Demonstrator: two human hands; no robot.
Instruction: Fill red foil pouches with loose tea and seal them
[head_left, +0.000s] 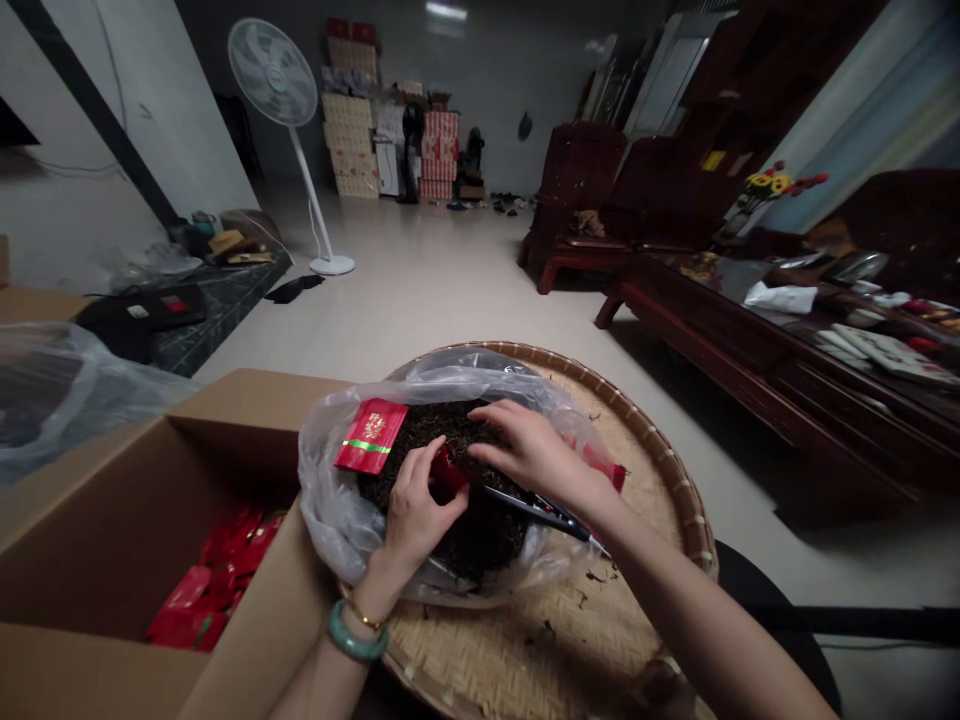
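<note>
Left hand (415, 508) pinches a small red packet (448, 474), long axis unclear, just left of the right hand (529, 447), which hangs, thumb and fingers parted, above dark leaves (478, 548).

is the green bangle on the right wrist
No, the green bangle circles the left wrist, beside a thin gold-coloured bracelet.

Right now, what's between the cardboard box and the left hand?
Head view: the crumpled side of the clear plastic bag, then a strip of dark loose leaves, between cardboard box and left hand.
</note>
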